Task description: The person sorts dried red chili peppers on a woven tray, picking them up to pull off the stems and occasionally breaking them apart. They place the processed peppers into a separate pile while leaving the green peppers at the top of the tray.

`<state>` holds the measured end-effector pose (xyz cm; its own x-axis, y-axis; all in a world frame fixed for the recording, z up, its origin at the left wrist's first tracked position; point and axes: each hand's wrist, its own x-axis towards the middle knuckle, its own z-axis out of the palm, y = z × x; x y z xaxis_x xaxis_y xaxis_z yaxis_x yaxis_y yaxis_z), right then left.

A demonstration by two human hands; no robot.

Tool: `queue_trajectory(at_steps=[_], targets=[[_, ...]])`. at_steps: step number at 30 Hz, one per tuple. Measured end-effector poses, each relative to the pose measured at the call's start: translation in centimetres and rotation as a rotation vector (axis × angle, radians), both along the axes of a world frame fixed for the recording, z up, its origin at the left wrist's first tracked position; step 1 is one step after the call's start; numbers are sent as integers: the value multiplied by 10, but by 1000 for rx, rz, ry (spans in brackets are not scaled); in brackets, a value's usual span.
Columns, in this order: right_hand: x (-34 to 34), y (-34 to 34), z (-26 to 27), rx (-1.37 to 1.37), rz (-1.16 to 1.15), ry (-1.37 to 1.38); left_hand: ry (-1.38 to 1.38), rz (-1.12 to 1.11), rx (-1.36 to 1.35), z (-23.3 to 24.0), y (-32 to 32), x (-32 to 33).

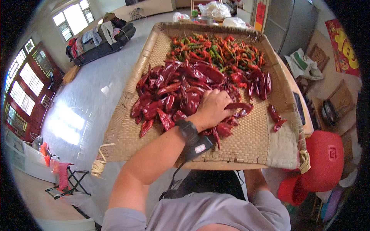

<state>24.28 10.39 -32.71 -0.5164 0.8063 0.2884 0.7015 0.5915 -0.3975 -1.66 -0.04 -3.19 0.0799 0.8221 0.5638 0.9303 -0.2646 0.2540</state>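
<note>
A heap of large, glossy dark-red dried chillies lies on the near left of a woven tray. My left hand rests palm down on the heap's near right part, its fingertips sunk among the pods. Whether it grips any cannot be made out. A black strap with a small box sits on that wrist. Smaller red and green chillies cover the tray's far part. A few dark pods lie apart near the right rim. My right hand is out of view; only its forearm shows, below the tray's near edge.
The tray sits on a wooden table, with a red plastic stool close at its right. Plastic bags and a pot stand beyond its far rim. A folding stool is at left, a clothes-draped sofa farther back.
</note>
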Motion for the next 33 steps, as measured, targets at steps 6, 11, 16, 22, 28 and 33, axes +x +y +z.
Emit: queue_trajectory(at_steps=[6, 11, 16, 22, 28, 33], targets=[[26, -11, -5, -20, 15, 4, -36, 19, -62, 0, -4, 1], [38, -14, -5, -27, 24, 5, -25, 17, -109, 6, -2, -1], [44, -25, -10, -51, 43, 5, -61, 42, -122, 7, -4, 0], [54, -32, -15, -60, 65, 1, -238, 49, -72, 13, -5, 3], [62, -24, -12, -69, 192, 101, -425, 35, 63, 17, 0, 5], [88, -57, 114, -568, 630, 71, -499, 166, 89, 27, 0, 9]])
